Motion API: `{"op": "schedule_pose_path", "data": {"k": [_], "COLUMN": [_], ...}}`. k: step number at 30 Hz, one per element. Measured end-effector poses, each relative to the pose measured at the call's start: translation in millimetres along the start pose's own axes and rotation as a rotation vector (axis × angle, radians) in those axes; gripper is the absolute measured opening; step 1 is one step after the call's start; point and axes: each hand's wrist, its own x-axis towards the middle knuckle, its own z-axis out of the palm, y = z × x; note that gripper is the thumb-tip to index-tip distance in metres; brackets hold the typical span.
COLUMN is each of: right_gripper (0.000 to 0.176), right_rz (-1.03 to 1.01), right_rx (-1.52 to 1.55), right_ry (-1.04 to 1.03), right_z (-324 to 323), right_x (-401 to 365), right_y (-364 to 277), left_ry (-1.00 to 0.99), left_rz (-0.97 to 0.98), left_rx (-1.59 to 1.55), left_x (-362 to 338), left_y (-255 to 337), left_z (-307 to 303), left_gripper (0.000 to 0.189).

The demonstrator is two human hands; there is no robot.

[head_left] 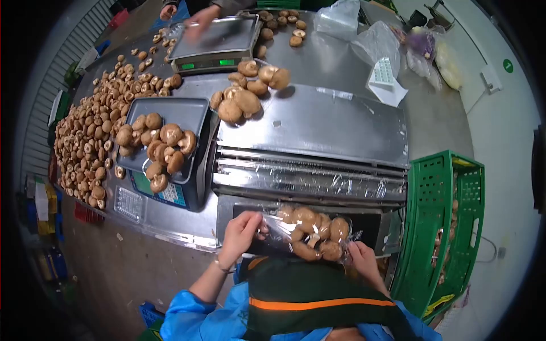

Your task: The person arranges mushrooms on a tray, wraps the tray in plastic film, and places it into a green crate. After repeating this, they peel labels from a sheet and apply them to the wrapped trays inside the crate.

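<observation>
A tray-sized pack of brown mushrooms (307, 219) lies under clear plastic film over the black plate (253, 203) of a wrapping machine, right in front of my body. My left hand (242, 232) pinches the gathered film (276, 226) at the pack's left end and pulls it out to the side. At the opposite end, my right hand (363, 259) is closed on the film by the pack's lower right corner. Whether a tray sits beneath the mushrooms cannot be made out.
Left stands a scale (193, 128) with mushrooms on its pan, beside a large mushroom heap (96, 128). Mushrooms (244, 102) rest on the machine's metal top (318, 125). A green crate (424, 227) is at right. Across the table, another person's hand (202, 23) moves over a second scale (216, 48).
</observation>
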Motion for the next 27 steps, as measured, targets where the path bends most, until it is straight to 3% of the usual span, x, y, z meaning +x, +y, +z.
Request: {"op": "schedule_pose_path", "data": {"k": [2, 3, 4, 5, 6, 8, 10, 12, 13, 15, 17, 20, 23, 24, 25, 26, 27], "right_gripper": [0.031, 0.03, 0.029, 0.027, 0.026, 0.026, 0.022, 0.01, 0.019, 0.033, 0.036, 0.043, 0.052, 0.054, 0.069, 0.083, 0.087], "right_rz": [-0.163, -0.026, 0.108, 0.112, 0.202, 0.377, 0.422, -0.188, 0.004, 0.032, 0.085, 0.216, 0.26, 0.232, 0.048, -0.108, -0.141], "right_rx": [-0.056, 0.185, 0.425, 0.854, 1.019, 1.014, 0.996, -0.741, -0.14, 0.079, 0.369, 0.873, 1.358, 1.4, 1.182, 0.965, 0.823], "right_ry": [0.316, 0.36, 0.4, 0.351, 0.247, 0.333, 0.22, 0.061, -0.011, -0.399, -0.623, -0.754, -0.735, -0.688, -0.651, -0.568, -0.483], "right_z": [22.3, 20.6, 15.1, -11.4, -23.8, -7.2, 13.6, 47.8, 68.8, 75.3, 79.3, 58.0, 23.7, 14.1, 9.4, 7.3, 3.0], "right_x": [-7.2, -7.7, -9.1, -27.5, -39.0, -61.8, -66.0, -43.6, -27.6, -21.8, -28.9, -51.8, -67.5, -71.8, -71.3, -74.8, -67.0], "right_y": [9.0, 0.4, -16.0, -28.1, -20.7, -16.9, 50.6, 92.8, 141.3, 72.1, 42.1, 1.0, -23.2, -27.1, -27.1, -26.4, -29.2], "left_ry": [0.199, 0.322, 0.334, 0.321, 0.306, 0.383, 0.357, 0.159, 0.059, -0.139, -0.366, -0.634, -0.816, -0.867, -1.034, -0.963, -0.979], "left_rz": [0.153, 0.239, 0.192, 0.088, -0.015, -0.072, -0.277, -0.331, -0.339, -0.332, -0.334, -0.32, -0.281, -0.261, -0.255, -0.296, -0.075], "left_rx": [0.264, 0.288, 0.067, -0.137, -0.338, -0.307, -0.568, -0.512, -0.388, -0.238, -0.442, -0.687, -0.793, -0.794, -0.847, -0.634, -0.307], "left_x": [-2.4, 2.8, 7.9, -12.9, -31.5, -61.7, -91.6, -94.4, -81.2, -63.1, -61.3, -70.0, -71.1, -68.5, -61.6, -67.4, -61.9], "left_y": [-4.0, -14.1, -22.1, -16.8, -9.5, -40.3, -82.9, -146.3, -153.4, -151.8, -119.3, -54.4, -9.1, 1.0, -5.7, 32.1, 47.3], "left_z": [13.0, 15.6, 13.0, 1.8, -11.9, -30.9, -46.3, -39.2, -16.1, 18.0, 35.6, 46.6, 70.0, 80.9, 89.7, 103.0, 115.0], "left_gripper": [0.022, 0.023, 0.027, 0.026, 0.026, 0.025, 0.02, 0.016, 0.014, 0.015, 0.016, 0.018, 0.02, 0.021, 0.03, 0.038, 0.04]}}
